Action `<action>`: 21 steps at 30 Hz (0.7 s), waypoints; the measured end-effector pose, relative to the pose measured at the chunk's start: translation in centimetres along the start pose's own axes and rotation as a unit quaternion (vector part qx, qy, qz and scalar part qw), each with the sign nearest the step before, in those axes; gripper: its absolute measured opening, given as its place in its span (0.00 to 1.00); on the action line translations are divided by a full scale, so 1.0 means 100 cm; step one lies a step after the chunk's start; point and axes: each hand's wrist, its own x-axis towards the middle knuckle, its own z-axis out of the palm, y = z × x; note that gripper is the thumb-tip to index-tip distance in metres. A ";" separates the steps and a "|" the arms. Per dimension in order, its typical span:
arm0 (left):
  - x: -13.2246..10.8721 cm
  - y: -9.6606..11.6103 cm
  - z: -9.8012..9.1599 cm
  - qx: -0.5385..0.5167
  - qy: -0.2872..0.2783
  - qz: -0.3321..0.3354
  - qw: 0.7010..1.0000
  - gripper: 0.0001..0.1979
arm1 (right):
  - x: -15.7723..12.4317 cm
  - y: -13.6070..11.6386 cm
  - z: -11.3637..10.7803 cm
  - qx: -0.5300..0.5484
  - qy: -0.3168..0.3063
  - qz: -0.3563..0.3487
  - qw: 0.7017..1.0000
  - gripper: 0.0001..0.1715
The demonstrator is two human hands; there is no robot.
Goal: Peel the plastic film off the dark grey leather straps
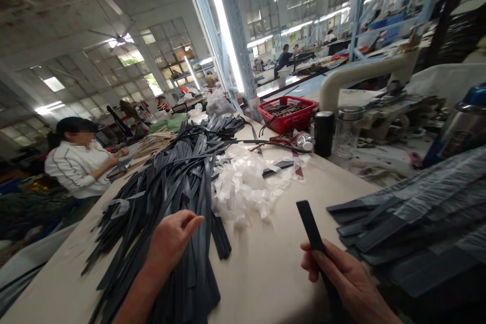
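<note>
Right hand (343, 276) around unmarked dark strap (312, 228)

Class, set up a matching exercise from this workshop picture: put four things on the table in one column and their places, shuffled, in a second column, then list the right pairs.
Things:
1. single dark strap
2. pile of dark straps
3. red basket
4. heap of clear plastic scraps

Places:
A. at the far end of the table
B. under the left hand
C. held in the right hand
D. in the middle of the table, right of the strap pile

Pairs: 1-C, 2-B, 3-A, 4-D
</note>
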 end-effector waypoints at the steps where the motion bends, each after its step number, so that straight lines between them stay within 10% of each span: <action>1: 0.011 0.019 0.019 -0.011 -0.018 0.014 1.000 0.17 | 0.000 0.000 0.000 0.002 -0.003 -0.002 1.000 0.20; 9: 0.066 0.062 0.096 -0.142 -0.056 -0.016 0.988 0.15 | 0.000 0.003 -0.002 0.017 -0.027 0.003 0.999 0.18; 17: 0.048 0.057 0.065 -0.398 -0.100 -0.097 0.907 0.16 | 0.000 0.001 -0.002 0.062 -0.023 0.018 0.998 0.22; 21: -0.002 0.048 0.050 -0.551 -0.063 -0.197 0.808 0.20 | 0.005 -0.007 -0.006 0.069 -0.018 0.048 0.996 0.25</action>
